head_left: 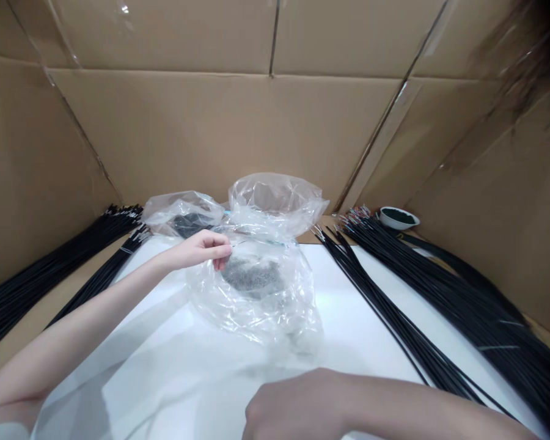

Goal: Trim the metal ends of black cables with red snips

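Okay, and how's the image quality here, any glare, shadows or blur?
Head view: bright glints on the front plastic bag; soft grey shadows on the white work surface beside the left arm; right hand looks slightly soft; dark strands out of focus at upper right.

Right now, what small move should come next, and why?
Probably ease the right hand forward to steady the front clear bag: it lies crumpled, with the left hand at its upper left and the right hand lower, nearer the camera.

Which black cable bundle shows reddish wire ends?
The thick far-right bundle, outside the thinner right-side bundle; the other bundles' tips look mostly whitish.
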Demonstrator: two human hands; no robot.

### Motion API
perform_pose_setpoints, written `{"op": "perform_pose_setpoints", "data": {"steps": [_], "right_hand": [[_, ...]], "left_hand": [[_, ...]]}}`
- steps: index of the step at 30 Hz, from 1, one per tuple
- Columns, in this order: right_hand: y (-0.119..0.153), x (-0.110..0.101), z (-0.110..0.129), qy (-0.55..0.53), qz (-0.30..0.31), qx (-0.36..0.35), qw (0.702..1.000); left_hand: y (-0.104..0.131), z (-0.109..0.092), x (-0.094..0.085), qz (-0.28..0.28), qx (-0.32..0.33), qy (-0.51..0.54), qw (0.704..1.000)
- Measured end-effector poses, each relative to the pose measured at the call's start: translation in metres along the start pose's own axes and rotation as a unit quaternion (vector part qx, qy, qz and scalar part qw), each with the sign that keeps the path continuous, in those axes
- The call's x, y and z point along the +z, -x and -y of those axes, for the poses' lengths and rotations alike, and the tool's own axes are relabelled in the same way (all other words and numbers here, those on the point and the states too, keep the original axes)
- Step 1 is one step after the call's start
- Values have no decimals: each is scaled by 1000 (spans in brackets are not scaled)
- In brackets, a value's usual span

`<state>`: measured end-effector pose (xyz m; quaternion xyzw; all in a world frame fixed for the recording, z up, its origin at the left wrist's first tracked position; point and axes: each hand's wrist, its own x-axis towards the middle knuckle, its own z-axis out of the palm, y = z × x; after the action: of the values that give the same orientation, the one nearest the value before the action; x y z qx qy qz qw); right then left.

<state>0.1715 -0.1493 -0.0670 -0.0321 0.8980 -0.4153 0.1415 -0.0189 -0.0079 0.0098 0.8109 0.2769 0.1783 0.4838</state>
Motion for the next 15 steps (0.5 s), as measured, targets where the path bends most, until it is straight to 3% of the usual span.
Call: {"op": "perform_pose_setpoints", "data": {"steps": [2,4,6,8,11,13,15], "right_hand": [[15,-21,14,-9,-99,-14,995],[32,-41,24,-3,-270,76,960],[46,-52,27,-51,-323,98,940],[53,-49,24,-129,-343,61,928],[45,-22,12,-282,-303,-26,910],[30,0,5,-396,-189,-59,897],[13,18,1,-491,-36,-62,868]], "left_hand": [[6,-5,5,-1,-2,-3,1000],[12,-9,9,-9,1,-6,1000],[19,-12,13,-16,5,-15,1000],[25,-13,17,-18,7,-27,999],[32,-12,25,-12,3,-25,1000],[34,-11,29,1,-4,-17,1000],[36,-11,33,12,-9,-17,1000]]}}
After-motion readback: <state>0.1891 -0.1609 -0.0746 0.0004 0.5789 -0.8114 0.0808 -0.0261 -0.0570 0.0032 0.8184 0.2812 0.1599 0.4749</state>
